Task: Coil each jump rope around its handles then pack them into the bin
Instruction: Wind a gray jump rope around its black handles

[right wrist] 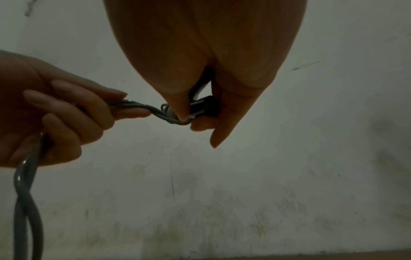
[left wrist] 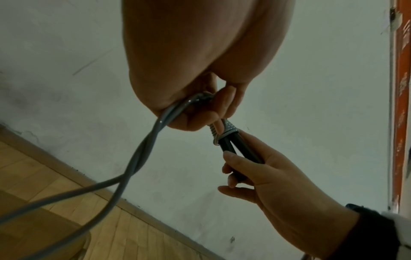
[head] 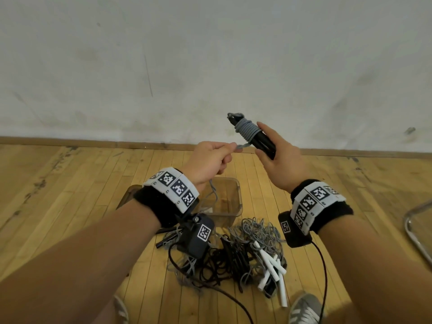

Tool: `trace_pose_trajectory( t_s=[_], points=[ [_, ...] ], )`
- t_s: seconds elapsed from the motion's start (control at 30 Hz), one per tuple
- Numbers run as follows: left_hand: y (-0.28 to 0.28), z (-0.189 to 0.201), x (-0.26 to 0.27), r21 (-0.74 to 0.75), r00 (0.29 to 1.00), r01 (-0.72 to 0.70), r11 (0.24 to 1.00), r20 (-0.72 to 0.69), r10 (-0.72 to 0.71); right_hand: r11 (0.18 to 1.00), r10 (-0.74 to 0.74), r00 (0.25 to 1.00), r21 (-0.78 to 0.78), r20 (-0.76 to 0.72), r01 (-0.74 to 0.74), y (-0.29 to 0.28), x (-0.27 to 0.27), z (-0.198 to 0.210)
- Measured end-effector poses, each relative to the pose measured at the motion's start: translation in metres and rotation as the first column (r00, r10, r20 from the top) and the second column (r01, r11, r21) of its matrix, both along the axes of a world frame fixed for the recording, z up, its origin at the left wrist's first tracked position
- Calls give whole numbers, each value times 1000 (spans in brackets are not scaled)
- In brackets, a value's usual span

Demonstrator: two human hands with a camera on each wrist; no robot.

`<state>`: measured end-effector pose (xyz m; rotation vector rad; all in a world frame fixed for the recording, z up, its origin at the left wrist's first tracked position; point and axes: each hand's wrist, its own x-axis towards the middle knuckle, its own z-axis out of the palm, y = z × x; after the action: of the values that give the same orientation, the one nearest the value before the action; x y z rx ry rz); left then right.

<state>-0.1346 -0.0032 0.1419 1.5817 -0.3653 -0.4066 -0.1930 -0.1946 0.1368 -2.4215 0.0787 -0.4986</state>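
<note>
My right hand (head: 278, 155) holds two black handles (head: 263, 142) side by side, raised in front of the wall. Grey rope (head: 246, 129) is coiled in several turns around their upper part. My left hand (head: 210, 160) grips the doubled grey rope (left wrist: 142, 151) just left of the handles, and its tail drops toward the clear plastic bin (head: 231, 199) on the floor below. In the right wrist view the rope (right wrist: 160, 112) runs taut from the left fingers (right wrist: 93, 105) to the handles (right wrist: 206, 105).
A tangled heap of grey and black ropes (head: 245, 249) with white handles (head: 273, 267) lies on the wooden floor in front of the bin. A metal chair leg (head: 416, 228) curves in at the right edge. My shoes (head: 304, 309) stand near the heap.
</note>
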Motion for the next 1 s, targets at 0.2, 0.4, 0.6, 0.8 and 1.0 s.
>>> trace_pose_trajectory(
  t_s=[0.2,0.4,0.6,0.8,1.0],
  points=[
    [-1,5,-2,-20,999,-43,999,2,43,989,62,998,138,-34,-57,15,-5,8],
    [-2,3,-2,25,997,-81,996,17,80,987,93,992,138,-86,-81,18,1,2],
    [0,6,-4,27,993,-121,992,20,120,991,92,993,107,-72,-84,21,-1,-1],
    [3,15,-9,32,988,-153,988,4,152,994,39,999,100,-3,-39,26,0,5],
    [1,11,-4,27,970,-240,970,54,238,988,63,992,134,113,-78,35,1,4]
  ],
)
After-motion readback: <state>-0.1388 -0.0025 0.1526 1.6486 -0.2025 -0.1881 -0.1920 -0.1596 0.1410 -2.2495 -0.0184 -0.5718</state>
